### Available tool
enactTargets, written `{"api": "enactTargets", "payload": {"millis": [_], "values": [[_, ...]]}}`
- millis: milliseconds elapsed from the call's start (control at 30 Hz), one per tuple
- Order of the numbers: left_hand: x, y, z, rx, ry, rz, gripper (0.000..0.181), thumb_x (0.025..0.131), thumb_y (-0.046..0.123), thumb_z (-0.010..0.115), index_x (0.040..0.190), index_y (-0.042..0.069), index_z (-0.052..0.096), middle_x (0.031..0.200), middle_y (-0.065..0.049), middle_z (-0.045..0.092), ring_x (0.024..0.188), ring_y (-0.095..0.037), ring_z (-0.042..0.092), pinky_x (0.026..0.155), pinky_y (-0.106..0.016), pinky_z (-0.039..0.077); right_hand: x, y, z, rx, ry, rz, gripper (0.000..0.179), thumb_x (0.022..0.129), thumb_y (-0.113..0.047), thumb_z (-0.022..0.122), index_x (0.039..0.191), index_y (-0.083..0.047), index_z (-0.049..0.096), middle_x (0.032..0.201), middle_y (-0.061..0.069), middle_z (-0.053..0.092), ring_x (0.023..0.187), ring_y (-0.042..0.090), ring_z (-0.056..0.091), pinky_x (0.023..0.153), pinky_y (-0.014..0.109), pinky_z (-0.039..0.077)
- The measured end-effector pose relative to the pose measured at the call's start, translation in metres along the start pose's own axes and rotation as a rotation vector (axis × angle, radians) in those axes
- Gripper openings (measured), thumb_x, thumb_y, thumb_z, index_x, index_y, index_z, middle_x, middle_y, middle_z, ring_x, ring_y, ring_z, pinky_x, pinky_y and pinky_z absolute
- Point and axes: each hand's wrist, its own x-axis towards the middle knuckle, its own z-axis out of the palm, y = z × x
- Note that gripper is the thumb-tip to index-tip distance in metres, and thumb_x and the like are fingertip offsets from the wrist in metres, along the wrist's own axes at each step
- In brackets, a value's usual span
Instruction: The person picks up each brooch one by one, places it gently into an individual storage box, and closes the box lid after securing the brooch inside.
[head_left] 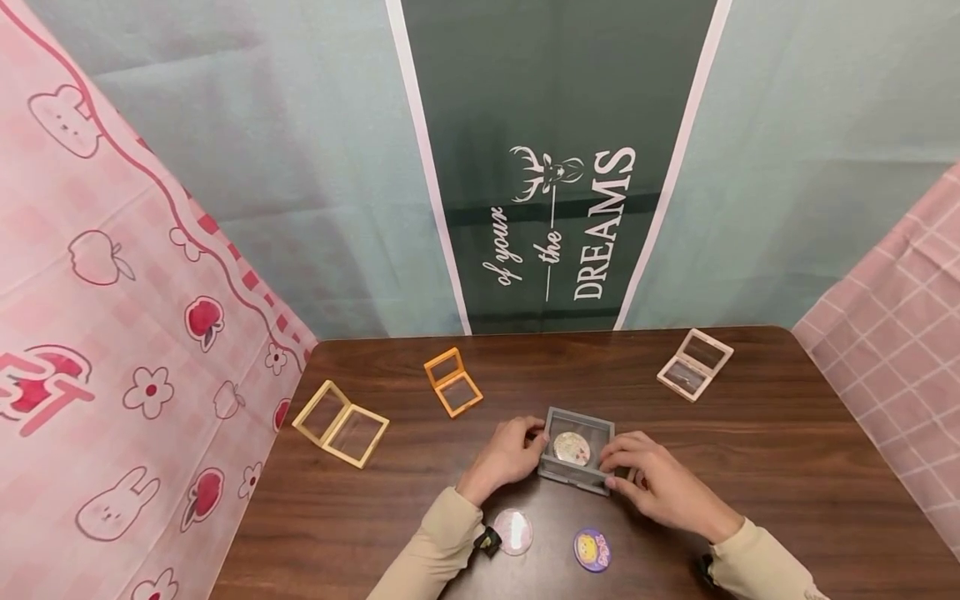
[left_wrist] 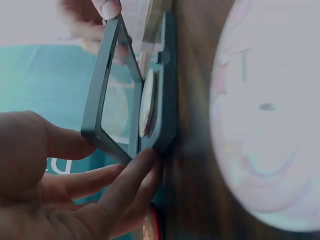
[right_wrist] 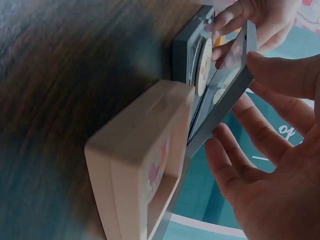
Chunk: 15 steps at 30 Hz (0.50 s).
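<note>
A grey hinged display case (head_left: 551, 467) with clear panes stands partly open on the table between both hands. Inside it lies a round pale badge (head_left: 572, 448) with small red marks, also seen edge-on in the left wrist view. My left hand (head_left: 512, 452) holds the case's left side, thumb at the lid's corner and fingers at the lower edge. On the other side, my right hand (head_left: 660, 479) has its thumb on the lid frame and fingers behind it. A beige case (right_wrist: 135, 135) with a colourful badge inside stands beside the grey one, mostly hidden under my right hand in the head view.
Near the front lie a pale pink round badge (head_left: 514, 532) and a purple badge with a yellow figure (head_left: 592, 550). Farther back, a yellow case (head_left: 347, 457), an orange case (head_left: 453, 411) and a pale pink case (head_left: 696, 364) lie opened out. Curtains surround the table.
</note>
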Motion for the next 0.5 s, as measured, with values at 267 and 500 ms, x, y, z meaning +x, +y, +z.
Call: {"api": "enactTargets", "payload": {"millis": [267,500], "values": [[-0.008,0.005,0.004,-0.049,0.009,-0.027,0.036,0.099,0.009,0.071,0.134,-0.001,0.068,0.123,-0.012,0.074,0.096,-0.013,0.074,0.083,-0.021,0.057,-0.004,0.002,0.009,-0.123,0.041,-0.048,0.027,0.079,0.001,0.09,0.093,-0.019,0.078,0.109,-0.005,0.071,0.108,0.017,0.06,0.082,0.027,0.052],[-0.009,0.002,0.008,-0.056,0.037,-0.024,0.036,0.095,0.004,0.076,0.13,-0.001,0.069,0.117,-0.011,0.076,0.09,-0.009,0.075,0.079,-0.017,0.057,-0.007,0.002,0.016,-0.194,0.024,-0.058,0.027,0.077,-0.002,0.092,0.091,-0.022,0.08,0.107,-0.01,0.068,0.109,0.018,0.057,0.089,0.041,0.051]]}}
